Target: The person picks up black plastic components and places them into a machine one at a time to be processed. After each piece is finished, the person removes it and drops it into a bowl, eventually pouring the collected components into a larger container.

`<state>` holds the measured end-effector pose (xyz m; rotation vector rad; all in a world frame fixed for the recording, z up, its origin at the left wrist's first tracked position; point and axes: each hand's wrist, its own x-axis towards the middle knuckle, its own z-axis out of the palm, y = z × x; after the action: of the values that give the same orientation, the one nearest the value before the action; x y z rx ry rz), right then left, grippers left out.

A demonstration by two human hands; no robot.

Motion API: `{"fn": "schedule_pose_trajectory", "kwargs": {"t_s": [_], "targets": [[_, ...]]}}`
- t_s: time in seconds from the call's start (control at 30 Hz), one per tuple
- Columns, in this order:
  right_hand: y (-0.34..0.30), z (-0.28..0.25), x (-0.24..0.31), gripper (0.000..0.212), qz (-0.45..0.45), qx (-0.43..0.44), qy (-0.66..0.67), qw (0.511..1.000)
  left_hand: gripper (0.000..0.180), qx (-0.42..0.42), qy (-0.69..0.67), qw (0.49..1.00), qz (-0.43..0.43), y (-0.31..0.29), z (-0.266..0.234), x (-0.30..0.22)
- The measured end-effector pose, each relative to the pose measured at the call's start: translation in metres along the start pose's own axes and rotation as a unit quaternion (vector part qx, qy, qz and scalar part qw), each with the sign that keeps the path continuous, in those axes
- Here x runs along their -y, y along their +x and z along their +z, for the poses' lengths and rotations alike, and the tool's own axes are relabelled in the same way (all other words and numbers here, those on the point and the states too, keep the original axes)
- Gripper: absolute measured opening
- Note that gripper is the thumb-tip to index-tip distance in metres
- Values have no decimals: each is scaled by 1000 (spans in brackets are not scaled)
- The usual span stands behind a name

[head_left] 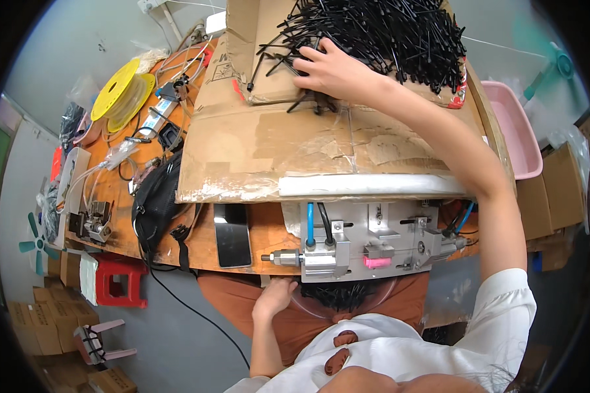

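My right hand [334, 71] reaches across to a large heap of thin black plastic sticks with small heads [387, 33]. Its fingers are apart at the heap's left edge and touch some of the sticks. Low at the table's front edge is my left hand [275, 298], fingers curled; their tips and anything in them are hidden. Beside it, on my lap, a clear bowl [390, 291] holds more black pieces, partly covered by a metal fixture [360, 242]. That fixture has blue and black air hoses and a pink block [377, 262].
The heap lies on flattened cardboard [242, 144] raised above the wooden table [196, 242]. A phone [233, 236] and a black bag [154, 209] lie left of the fixture. Further left stand a yellow spool [115, 88] and a red stool [121, 281]. A pink tub [514, 131] is at right.
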<state>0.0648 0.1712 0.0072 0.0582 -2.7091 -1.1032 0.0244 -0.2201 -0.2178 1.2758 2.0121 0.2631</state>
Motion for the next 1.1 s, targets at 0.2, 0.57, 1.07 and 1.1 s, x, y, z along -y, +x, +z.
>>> {"fn": "schedule_pose_trajectory", "kwargs": {"t_s": [0.2, 0.57, 1.07, 1.1], "targets": [[-82, -13, 6, 22, -63, -167, 58, 982, 35, 103, -106, 944, 294, -44, -108, -62], [-186, -63, 15, 53, 56, -78, 153, 984, 21, -326, 40, 872, 364, 56, -206, -171], [-187, -65, -13, 65, 59, 42, 394, 916, 16, -299, 76, 871, 382, 97, -225, -186], [-187, -66, -16, 65, 60, 44, 396, 915, 15, -277, 47, 902, 328, 88, -220, -191]]}}
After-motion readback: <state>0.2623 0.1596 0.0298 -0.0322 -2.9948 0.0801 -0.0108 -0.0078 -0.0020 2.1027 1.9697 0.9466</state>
